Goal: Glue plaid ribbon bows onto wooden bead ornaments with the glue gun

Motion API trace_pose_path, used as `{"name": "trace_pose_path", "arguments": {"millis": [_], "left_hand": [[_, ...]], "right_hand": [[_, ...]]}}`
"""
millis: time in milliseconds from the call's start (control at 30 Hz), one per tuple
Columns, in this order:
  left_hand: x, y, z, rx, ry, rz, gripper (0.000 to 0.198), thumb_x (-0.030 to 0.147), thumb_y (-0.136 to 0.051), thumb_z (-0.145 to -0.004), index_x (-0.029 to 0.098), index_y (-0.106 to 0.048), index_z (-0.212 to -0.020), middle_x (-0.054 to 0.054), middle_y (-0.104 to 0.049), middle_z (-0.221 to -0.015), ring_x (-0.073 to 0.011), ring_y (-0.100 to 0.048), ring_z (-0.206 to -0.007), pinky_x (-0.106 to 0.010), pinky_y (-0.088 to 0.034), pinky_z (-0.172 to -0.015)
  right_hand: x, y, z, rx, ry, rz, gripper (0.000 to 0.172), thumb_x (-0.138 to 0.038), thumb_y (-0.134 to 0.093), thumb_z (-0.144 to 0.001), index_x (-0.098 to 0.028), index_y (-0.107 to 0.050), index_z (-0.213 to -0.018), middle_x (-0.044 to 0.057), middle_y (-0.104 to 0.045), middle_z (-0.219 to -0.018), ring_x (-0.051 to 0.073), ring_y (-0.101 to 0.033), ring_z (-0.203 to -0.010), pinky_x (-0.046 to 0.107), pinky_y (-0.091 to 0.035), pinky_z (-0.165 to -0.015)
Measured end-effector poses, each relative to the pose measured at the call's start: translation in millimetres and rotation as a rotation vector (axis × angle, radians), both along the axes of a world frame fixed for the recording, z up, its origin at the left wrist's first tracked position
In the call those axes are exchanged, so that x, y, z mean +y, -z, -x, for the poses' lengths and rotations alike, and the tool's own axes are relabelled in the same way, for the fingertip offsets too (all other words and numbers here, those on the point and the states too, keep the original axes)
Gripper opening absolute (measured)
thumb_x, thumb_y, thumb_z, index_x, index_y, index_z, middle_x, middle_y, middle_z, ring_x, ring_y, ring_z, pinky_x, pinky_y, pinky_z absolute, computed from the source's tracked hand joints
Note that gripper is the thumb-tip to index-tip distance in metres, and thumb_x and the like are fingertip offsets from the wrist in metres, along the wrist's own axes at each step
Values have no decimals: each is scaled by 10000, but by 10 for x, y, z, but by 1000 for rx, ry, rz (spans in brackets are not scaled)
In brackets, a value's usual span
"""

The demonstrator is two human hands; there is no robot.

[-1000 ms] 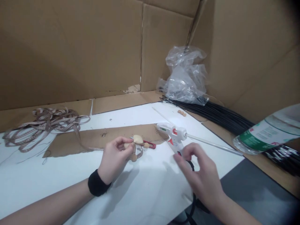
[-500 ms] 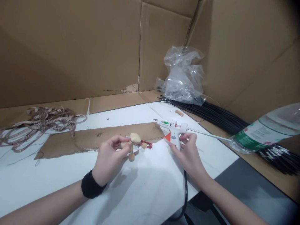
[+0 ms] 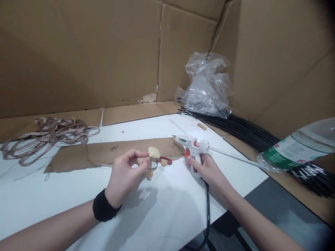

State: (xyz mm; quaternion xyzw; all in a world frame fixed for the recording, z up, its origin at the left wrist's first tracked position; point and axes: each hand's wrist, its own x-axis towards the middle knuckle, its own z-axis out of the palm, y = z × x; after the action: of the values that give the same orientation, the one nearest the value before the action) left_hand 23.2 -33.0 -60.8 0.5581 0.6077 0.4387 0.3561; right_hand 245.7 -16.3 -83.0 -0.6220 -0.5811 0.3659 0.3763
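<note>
Brown cardboard walls [image 3: 78, 52] box in a white surface [image 3: 162, 209], and a long strip of brown cardboard [image 3: 86, 157] lies flat across it just beyond your hands, probably to shield the white top.

Your left hand [image 3: 123, 177], with a black wristband [image 3: 104, 209] behind it, is curled. Its thumb and forefinger pinch a cream heart-shaped piece [image 3: 153, 153] that has small round tan beads and a bit of checked ribbon hanging from it. You hold it just above the near edge of the strip, a pinch that seems meant to steady it and leave its right side bare. A red clip [image 3: 166, 160] lies touching or just beside it; I cannot tell which.

Your right hand [image 3: 209, 170] is closed round the grip of a white hot-glue gun [image 3: 192, 146], forefinger at the orange trigger. The nozzle points left toward the heart piece but stays apart from it. A clear glue stick [image 3: 235, 157] juts from the gun's back, and its black cord [image 3: 208, 209] drops over the near edge.

A loose heap of checked ribbon [image 3: 49, 134] sits far left. A crumpled clear plastic bag [image 3: 206, 87], a bundle of thin black rods [image 3: 248, 130] and a plastic bottle with a green label [image 3: 295, 150] lie to the right.
</note>
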Motion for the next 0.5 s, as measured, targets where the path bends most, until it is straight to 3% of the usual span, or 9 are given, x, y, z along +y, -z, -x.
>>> {"name": "trace_pose_path", "arguments": {"millis": [133, 200, 300, 400, 500], "left_hand": [[-6, -25, -6, -42, 13, 6, 155, 280, -616, -672, 146, -598, -748, -34, -670, -709, -171, -625, -666, -241, -453, -559], [-14, -34, -10, -53, 12, 12, 159, 282, -617, -674, 144, -595, -751, -39, -671, -730, -172, -625, -682, -240, -451, -564], [-30, -44, -21, -55, 9, 30, 163, 279, -616, -679, 143, -595, -766, -43, -670, -751, -175, -624, -706, -242, -452, -578], [-49, -56, -37, -60, 3, 40, 149, 265, -620, -676, 143, -593, -758, -40, -670, -759, -166, -621, -704, -237, -455, -590], [-66, -71, -50, -68, 12, 49, 141, 250, -618, -674, 142, -596, -762, -33, -668, -749, -156, -618, -696, -224, -453, -578]], "right_hand": [[-169, -88, -46, -48, 1, -91, 322, -412, -472, -802, -173, -544, -600, 46, -596, -687, 168, -543, -611, 283, -444, -589], [-328, -130, -74, -87, -30, -95, 368, -435, -458, -807, -181, -533, -551, 59, -613, -710, 158, -524, -561, 282, -443, -549], [-581, -159, -73, -81, -66, -104, 300, -435, -484, -794, -195, -620, -676, 73, -655, -837, 183, -562, -588, 297, -480, -544], [-752, -142, -35, -35, -168, -162, 255, -400, -516, -785, -242, -657, -927, 56, -675, -928, 237, -621, -788, 324, -522, -687], [-806, -104, -20, -88, -234, -162, 269, -376, -514, -795, -268, -655, -997, 49, -672, -1000, 255, -617, -909, 339, -517, -768]]}}
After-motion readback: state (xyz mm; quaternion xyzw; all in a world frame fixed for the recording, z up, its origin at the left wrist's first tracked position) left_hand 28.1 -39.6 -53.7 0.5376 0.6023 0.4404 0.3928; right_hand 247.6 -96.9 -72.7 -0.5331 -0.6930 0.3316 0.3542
